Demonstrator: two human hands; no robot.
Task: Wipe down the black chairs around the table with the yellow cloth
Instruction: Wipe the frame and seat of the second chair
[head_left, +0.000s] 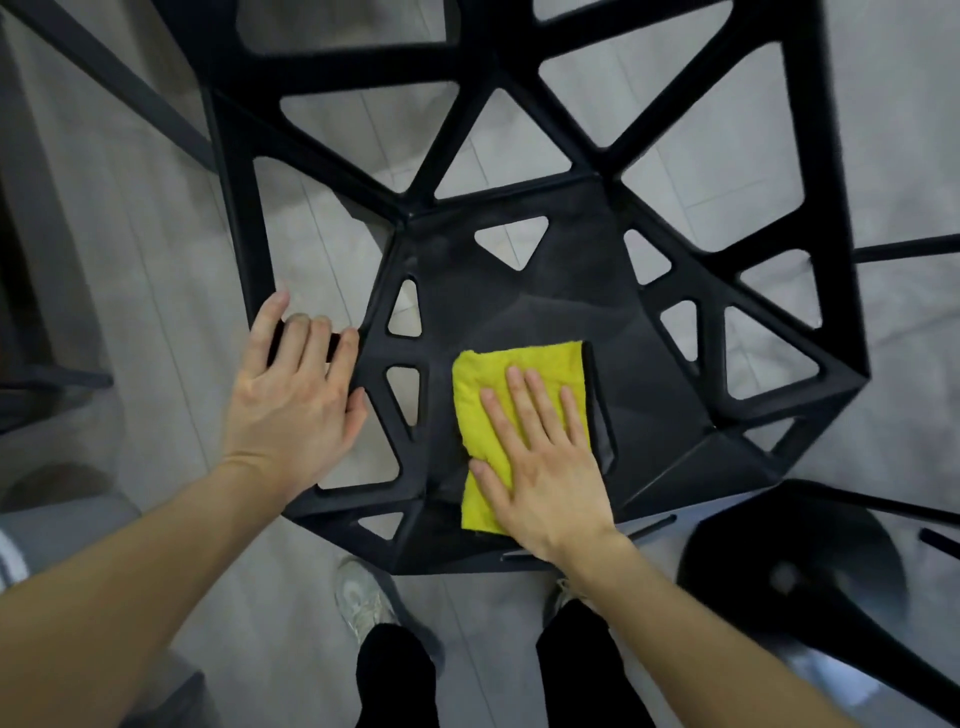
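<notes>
A black chair (530, 301) with triangular cut-outs fills the head view, its seat right below me. A folded yellow cloth (485, 379) lies on the front part of the seat. My right hand (540, 462) presses flat on the cloth with straight fingers. My left hand (296, 395) rests on the chair's left armrest edge, fingers curled over the bar and thumb against the seat's side.
A second black chair or stool (810, 587) stands at the lower right, close to my right forearm. A dark table leg (109, 73) runs along the upper left. Light grey floor tiles (904, 156) lie under everything; my shoes (363, 603) stand just before the seat.
</notes>
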